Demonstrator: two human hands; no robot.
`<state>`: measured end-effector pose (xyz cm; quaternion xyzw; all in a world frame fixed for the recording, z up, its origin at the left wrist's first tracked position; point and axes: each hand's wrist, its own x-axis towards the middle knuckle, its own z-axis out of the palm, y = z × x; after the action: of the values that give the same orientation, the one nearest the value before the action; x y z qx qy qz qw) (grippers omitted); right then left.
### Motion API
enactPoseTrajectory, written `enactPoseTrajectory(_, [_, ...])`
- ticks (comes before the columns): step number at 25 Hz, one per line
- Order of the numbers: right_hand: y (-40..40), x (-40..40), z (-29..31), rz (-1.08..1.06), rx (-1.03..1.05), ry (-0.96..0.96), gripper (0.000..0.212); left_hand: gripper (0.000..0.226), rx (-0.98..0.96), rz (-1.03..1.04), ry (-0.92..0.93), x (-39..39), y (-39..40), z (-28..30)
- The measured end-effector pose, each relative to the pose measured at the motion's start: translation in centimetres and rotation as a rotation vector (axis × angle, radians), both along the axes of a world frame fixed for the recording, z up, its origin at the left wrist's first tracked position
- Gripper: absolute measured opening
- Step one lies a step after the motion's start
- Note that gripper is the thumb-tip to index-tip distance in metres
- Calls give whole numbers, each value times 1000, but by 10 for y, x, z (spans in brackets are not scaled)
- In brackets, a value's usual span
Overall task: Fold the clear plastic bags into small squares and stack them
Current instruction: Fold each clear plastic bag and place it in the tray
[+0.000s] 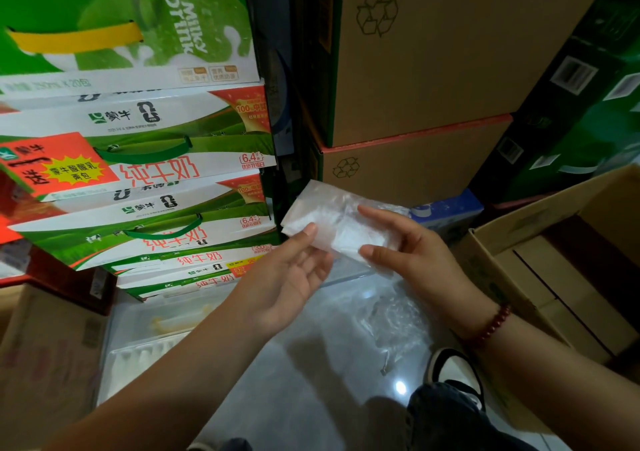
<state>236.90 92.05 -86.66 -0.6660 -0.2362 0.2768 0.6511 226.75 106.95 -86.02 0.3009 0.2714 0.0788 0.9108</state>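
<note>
Stacked cartons fill the head view: green-and-white milk cartons with strap handles (138, 159) on the left, counted as at least five, two plain brown cardboard boxes printed with recycling marks (422, 69) at upper centre, and one open brown cardboard box (554, 260) at the right edge. Below lies a glossy pale tiled floor (311, 381).

At mid-frame, held up in the air, is one partly folded clear plastic bag (332, 223), already a narrow layered strip. The left hand (291, 274) supports its lower left end, thumb on top, fingers beneath and relaxed. The right hand (408, 242) pinches the strip's right end between thumb and forefinger. One loose crumpled pile of clear plastic (391, 319) rests on the floor below the hands; how many bags it holds cannot be told. No finished stack of squares is visible.

I judge the film very light, limp and slippery, apt to spring open unless each crease is pressed. Holding it at the ends, along the folded edges, should keep the layers together.

One black-and-white sneaker (453, 374) shows at the lower right.
</note>
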Motion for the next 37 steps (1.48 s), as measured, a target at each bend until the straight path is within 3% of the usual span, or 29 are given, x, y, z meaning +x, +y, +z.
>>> enactPoseTrajectory(4, [5,-11,-3,16,-36,-132,59,17,-82,-48,121,2,-13,-2])
enactPoseTrajectory(6, [6,-13,-3,56,-58,-169,70,14,-12,-29,164,2,-12,-3])
enactPoseTrajectory(9, [3,-8,2,-42,-189,-185,71,10,366,-120,292,1,-1,-8])
enactPoseTrajectory(11, [0,0,3,-105,-311,-219,49,8,648,-226,376,-2,6,-7])
enactPoseTrajectory(13, [-1,6,2,-77,-353,-106,25,12,860,-330,405,-4,12,-4])
enactPoseTrajectory(15, [-3,7,3,30,-373,48,19,14,1000,-432,405,-5,15,1])
enactPoseTrajectory(18, [-4,8,3,166,-382,201,28,19,1123,-563,429,-5,19,4])
enactPoseTrajectory(20, [-3,7,3,158,-365,251,25,23,1084,-596,424,-6,19,4])
enactPoseTrajectory(25, [2,3,1,21,-241,262,19,21,645,-367,309,-3,11,3])
enactPoseTrajectory(29, [7,0,-1,-47,-141,245,34,23,744,-141,195,-1,5,-9])
enactPoseTrajectory(35, [14,-5,3,-130,-95,109,20,16,812,42,193,-4,0,-10])
enactPoseTrajectory(37, [17,-8,4,-98,-77,100,20,25,804,109,140,-4,0,-6])
